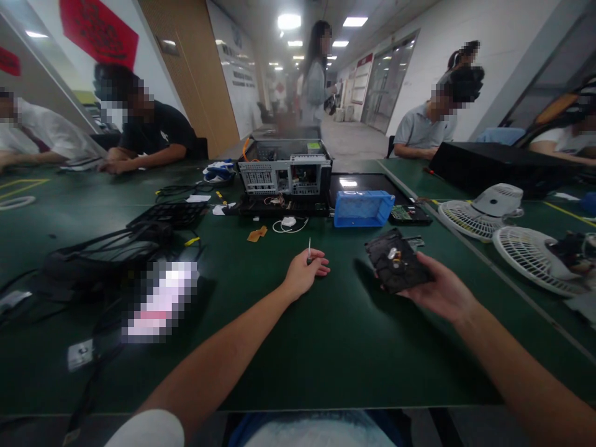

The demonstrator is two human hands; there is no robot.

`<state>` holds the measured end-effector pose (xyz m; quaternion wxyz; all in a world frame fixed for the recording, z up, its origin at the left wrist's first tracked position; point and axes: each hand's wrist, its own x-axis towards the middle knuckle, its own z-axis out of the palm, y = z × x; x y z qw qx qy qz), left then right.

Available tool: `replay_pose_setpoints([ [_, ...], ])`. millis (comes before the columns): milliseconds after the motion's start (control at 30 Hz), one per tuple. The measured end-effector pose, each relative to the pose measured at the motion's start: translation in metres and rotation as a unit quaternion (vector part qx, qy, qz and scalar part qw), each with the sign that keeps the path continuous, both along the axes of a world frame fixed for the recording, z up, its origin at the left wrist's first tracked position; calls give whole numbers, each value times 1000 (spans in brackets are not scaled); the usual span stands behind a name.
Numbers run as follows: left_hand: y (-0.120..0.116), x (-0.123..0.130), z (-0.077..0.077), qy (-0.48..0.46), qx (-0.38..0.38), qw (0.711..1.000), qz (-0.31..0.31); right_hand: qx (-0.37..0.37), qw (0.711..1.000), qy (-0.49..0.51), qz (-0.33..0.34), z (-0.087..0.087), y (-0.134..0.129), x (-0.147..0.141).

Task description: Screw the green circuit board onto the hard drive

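My left hand [305, 273] rests low over the green table, its fingers closed around a small screwdriver [310, 248] whose thin metal shaft points up. Over to the right, my right hand [440, 288] grips a black square disc drive part [395, 257] by its near right corner, tilted above the table. Silver and whitish pieces show at the middle of that part. A thin strip of metal or board sticks out behind it; whether the two are joined I cannot tell. Beyond both hands stands a blue plastic bin [363, 210].
An opened computer case [284, 177] stands at the back centre. White fan parts [531, 248] lie on the right, near a large black box [498, 167]. Black straps and cables [102, 254] and a lit phone [161, 301] occupy the left. Several people sit around.
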<state>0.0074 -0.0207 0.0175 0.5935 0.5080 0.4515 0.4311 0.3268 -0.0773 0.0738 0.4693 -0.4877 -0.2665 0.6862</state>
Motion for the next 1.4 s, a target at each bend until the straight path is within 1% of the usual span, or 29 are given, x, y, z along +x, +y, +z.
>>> replay_pose_setpoints([
  [67,1,2,-3,1,11,1000,7,-28,999,34,27,-4,2,-26],
  [133,2,3,-7,8,21,999,25,-36,997,52,50,-8,6,-46],
  [267,-1,0,-7,100,33,994,32,4,998,48,31,-13,11,-67],
  [333,-4,-4,-3,139,36,989,18,9,999,44,24,-14,11,-73],
  [467,-15,-7,11,152,57,987,-20,26,999,43,2,-13,4,-87],
  [533,-22,-5,19,172,78,982,-21,30,999,30,0,-11,-2,-93],
  [667,-37,1,29,254,120,960,-13,-10,999,-20,23,-10,-16,-89],
  [767,-46,3,32,268,109,957,-9,-29,997,-9,76,-13,-25,-78],
  [867,-52,5,32,275,106,955,-8,-23,993,6,119,-16,-29,-71],
  [933,-54,5,34,282,110,953,-8,-14,992,5,122,-17,-29,-70],
  [1033,-59,7,37,305,118,945,-12,-5,995,4,104,-17,-28,-73],
  [1200,-72,14,36,303,123,945,-13,18,994,-8,105,-18,-27,-81],
  [1267,-72,16,34,311,124,942,-9,20,994,-43,103,-22,-25,-82],
  [1333,-68,16,33,314,128,941,-3,18,986,-118,116,-25,-20,-76],
  [1367,-65,14,32,316,131,940,-6,21,975,-177,132,-26,-16,-71],
  [1400,-61,13,31,320,132,938,-12,31,955,-253,151,-26,-12,-64],
])
